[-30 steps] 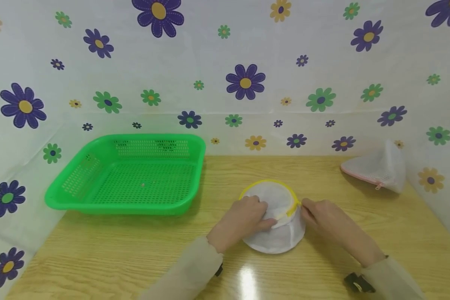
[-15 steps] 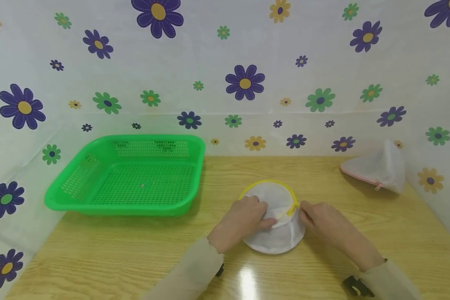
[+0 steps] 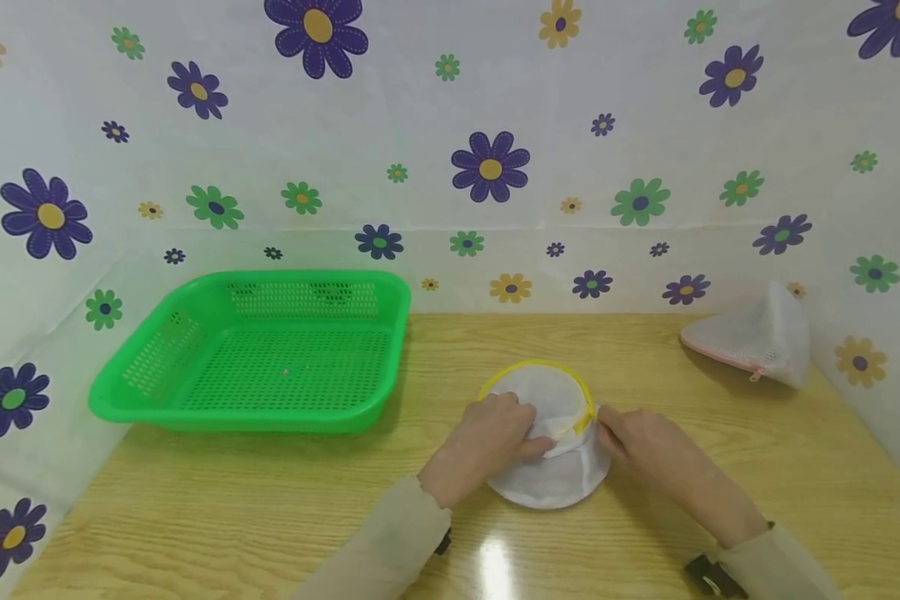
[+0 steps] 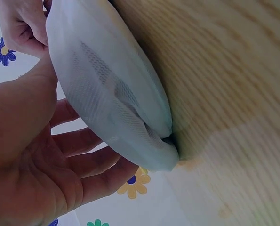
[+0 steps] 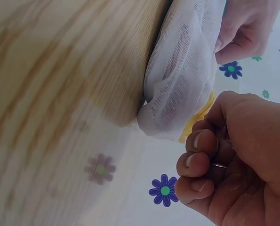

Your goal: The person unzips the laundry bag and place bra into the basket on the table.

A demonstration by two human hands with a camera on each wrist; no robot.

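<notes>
We find the round white mesh bag with yellow zip trim on the light wood-grain table, between the hands, nearer the person than the shallow green perforated plastic basket. The white mesh bag with pink zip lies well apart, far right.

Grip: the left hand holds the yellow-trimmed bag from the left, thumb across the mesh, fingers behind it in the left wrist view. The right hand has curled fingers and pinches at the right end of the trim; we cannot tell whether it has a zip pull or cloth.

Our judgement: the step in hand is work on the zip. It should go best with the left thumb firm beside the trim, the mesh drawn taut and loose cloth clear of the teeth, the right hand pulling along the curve rather than across it.

Lie: the bag is tilted, its yellow-edged round face upward, the trim's arc away from the person; the plain white rounded edge points toward them. Nearly as wide as deep, it shows no clear long axis from above.
</notes>
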